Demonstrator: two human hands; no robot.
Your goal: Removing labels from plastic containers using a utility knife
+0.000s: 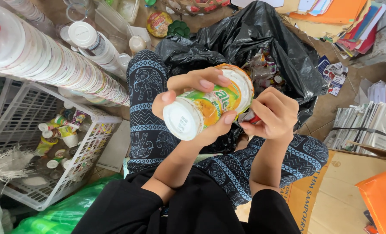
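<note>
White plastic cup with an orange and green printed wrap (pixel 206 104), lying on its side in mid-air above the lap, long axis running from lower left to upper right. Flat white base turned toward the camera at lower left, wider mouth end aimed up and right toward the black plastic bin bag (pixel 262 34). Wrapped by the left hand (pixel 193 108), fingers over the top, thumb under the side. Right hand (pixel 273 115) just beside the mouth rim, pinched closed on a small red and silver tool (pixel 249 117), its tip at the rim. Below, patterned dark blue trousers (pixel 147 104). To the left, a long stack of nested white cups (pixel 58 65) over a white plastic lattice crate (pixel 84 164) holding similar cups.
</note>
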